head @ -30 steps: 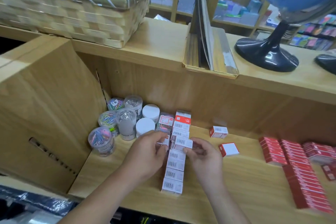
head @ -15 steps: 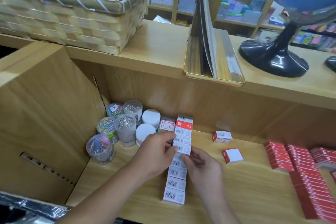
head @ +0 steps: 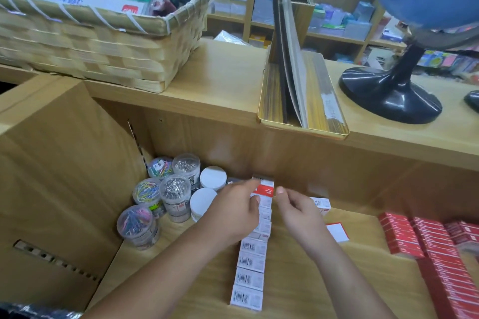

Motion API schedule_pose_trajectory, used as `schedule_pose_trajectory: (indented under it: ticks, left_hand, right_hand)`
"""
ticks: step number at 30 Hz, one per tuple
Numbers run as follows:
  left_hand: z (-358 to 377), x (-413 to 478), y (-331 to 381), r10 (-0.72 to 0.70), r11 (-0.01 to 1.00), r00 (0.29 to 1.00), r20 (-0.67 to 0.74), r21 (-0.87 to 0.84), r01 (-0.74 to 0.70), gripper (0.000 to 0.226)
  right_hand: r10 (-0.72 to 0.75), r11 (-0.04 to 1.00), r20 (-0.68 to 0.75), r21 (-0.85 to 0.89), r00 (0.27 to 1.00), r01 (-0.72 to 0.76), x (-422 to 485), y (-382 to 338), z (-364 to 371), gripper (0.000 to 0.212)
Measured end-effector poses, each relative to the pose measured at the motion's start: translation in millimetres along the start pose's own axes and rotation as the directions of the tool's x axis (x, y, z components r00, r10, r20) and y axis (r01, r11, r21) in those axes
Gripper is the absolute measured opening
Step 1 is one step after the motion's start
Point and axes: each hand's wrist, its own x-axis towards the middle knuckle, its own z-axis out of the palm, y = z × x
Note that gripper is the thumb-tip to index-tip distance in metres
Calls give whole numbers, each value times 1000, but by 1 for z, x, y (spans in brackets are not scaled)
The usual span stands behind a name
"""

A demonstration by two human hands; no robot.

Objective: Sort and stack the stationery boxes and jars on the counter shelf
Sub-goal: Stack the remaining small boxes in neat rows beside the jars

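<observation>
Left hand on red box, jars alongside

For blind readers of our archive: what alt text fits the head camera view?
A person's left hand and right hand flank a small red-and-white box at the far end of a row of white barcoded boxes on a wooden shelf. Clear plastic jars of clips stand left, stacked red boxes right.
</observation>
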Motion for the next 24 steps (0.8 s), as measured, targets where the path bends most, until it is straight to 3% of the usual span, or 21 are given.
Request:
schedule_pose_trajectory:
  ticks: [3, 8, 11, 15, 18, 24]
  left_hand:
    - [-1, -2, -2, -63, 998, 998, 5, -11, 63, 31]
    - [1, -4, -4, -104, 988, 994, 31, -112, 107, 47]
    - [-1, -5, 4, -58, 990, 996, -65, -132, 49, 41]
    - [-1, -12, 15, 41, 979, 982, -182, -188, -76, 51]
    - [-1, -12, 13, 45, 974, 967, -252, -204, -98, 37]
    - [-9, -32, 13, -21, 840, 1000, -19, -543, 7, 19]
  right_hand:
    - [98, 994, 56, 34, 994, -100, 12, 10, 6, 39]
    - [137, 982, 44, 128, 990, -141, 9, 11, 12, 31]
    - [73, 966, -29, 252, 997, -64, 3, -6, 6, 36]
    - [-62, 924, -230, 355, 971, 143, -10, -20, 0, 12]
    - [-98, 899, -246, 393, 964, 192, -20, -25, -5, 18]
    - [-134, 904, -63, 401, 989, 148, -30, -24, -24, 26]
